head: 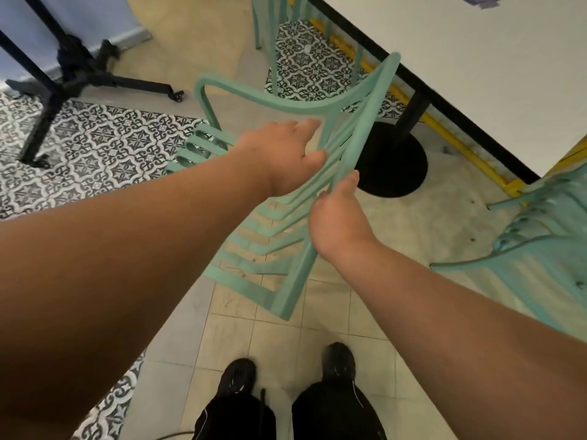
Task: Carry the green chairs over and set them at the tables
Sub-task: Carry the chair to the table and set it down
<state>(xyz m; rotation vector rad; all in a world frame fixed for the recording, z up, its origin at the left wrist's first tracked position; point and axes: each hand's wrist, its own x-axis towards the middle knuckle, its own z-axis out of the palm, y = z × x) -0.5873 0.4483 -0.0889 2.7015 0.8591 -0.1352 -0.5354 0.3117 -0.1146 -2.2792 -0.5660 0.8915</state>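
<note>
Green chair (300,268) was held tilted and off the pale floor tiles, in front of the person and just beside the white table (476,74), with its curved top rail near the table's black edge. Left hand (279,157) gripped the slats from the left, fingers passed between them and thumb hooked over one slat. Right hand (338,220) clasped the chair's side rail, fingers curled round it. Black pedestal base (394,166) stood on the floor beyond the chair. Second green chair (546,249) was at the right edge, blurred. Third green chair (263,23) was at the table's far side. Patterned tiles (104,147) were at left, under a black stand (73,74).
</note>
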